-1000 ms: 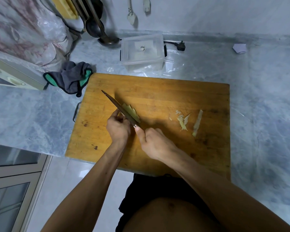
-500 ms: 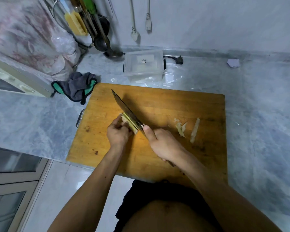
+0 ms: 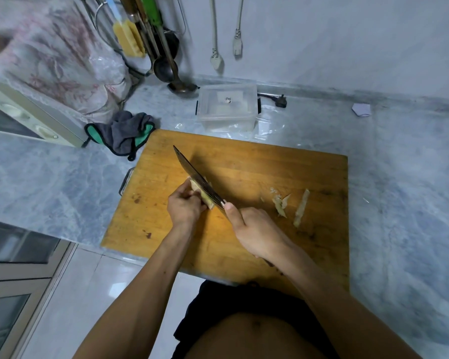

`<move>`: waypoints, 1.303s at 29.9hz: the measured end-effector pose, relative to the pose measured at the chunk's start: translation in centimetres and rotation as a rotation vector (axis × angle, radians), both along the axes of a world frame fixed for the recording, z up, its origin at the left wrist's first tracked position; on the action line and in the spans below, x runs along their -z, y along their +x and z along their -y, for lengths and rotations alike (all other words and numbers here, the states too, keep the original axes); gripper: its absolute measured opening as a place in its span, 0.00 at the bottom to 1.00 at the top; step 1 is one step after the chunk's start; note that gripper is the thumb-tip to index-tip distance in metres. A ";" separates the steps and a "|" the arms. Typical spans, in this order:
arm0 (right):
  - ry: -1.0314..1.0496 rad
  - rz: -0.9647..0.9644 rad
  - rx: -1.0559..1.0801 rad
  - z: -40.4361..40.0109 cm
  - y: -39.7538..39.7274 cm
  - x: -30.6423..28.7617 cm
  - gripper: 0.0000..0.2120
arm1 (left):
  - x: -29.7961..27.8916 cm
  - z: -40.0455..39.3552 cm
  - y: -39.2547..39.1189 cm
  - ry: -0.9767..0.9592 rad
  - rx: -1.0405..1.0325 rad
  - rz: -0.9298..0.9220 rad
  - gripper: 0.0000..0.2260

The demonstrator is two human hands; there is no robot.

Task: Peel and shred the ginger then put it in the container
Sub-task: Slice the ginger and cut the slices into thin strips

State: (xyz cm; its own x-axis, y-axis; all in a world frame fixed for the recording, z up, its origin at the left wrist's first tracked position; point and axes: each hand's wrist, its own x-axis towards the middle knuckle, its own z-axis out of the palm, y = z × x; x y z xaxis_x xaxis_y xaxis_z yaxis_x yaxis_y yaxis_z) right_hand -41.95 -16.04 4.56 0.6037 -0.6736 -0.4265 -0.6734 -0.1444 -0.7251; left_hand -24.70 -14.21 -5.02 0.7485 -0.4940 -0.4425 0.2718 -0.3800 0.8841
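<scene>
- The ginger [image 3: 201,194] lies on the board [image 3: 244,242] at about 10 o'clock from the board's middle, pinned there by the left hand [image 3: 184,207].
- The left hand's fingers are curled over the ginger and grasp it from the 8 o'clock side; I judge this keeps the piece from rolling and tucks the fingertips back from the edge.
- The right hand [image 3: 257,231] is clenched round the handle of the knife [image 3: 198,180], with the forefinger stretched along the blade's spine, probably to steady the cut.
- The blade runs from the right hand at 4 o'clock up to its tip at 11 o'clock and rests against the ginger's 2 o'clock side, so slicing appears to be under way.
- Peel scraps [image 3: 290,206] lie at 3 o'clock on the board, well apart from the cutting spot; pushed aside, they seem to be kept out of the shreds.
- The container [image 3: 227,107] stands on the counter [image 3: 405,177] just beyond the board's 12 o'clock edge, lid off as far as I can tell, near enough for loading later.
- A cloth [image 3: 122,134] sits off the board's 10 o'clock corner.
- A small dark mark shows in the container, too small to read; no brand or writing can be read anywhere.
</scene>
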 end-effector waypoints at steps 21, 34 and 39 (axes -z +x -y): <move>-0.068 -0.052 -0.010 -1.1 1.1 0.6 0.30 | -1.1 0.5 -0.4 0.021 -0.016 0.002 0.21; -0.028 -0.025 0.017 -0.4 2.9 0.8 0.33 | -1.8 0.2 -0.7 0.137 0.052 0.225 0.19; -0.032 -0.067 -0.007 -0.8 2.5 0.6 0.31 | -2.0 0.1 -0.7 0.160 0.085 0.283 0.15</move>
State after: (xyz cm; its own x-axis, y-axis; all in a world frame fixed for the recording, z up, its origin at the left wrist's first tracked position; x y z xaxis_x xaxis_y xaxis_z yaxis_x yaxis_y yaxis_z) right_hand -39.43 -15.27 3.99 0.5794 -0.6832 -0.4445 -0.7191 -0.1719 -0.6733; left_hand -25.39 -14.29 -3.00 0.8115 -0.5013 -0.3002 -0.0144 -0.5307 0.8474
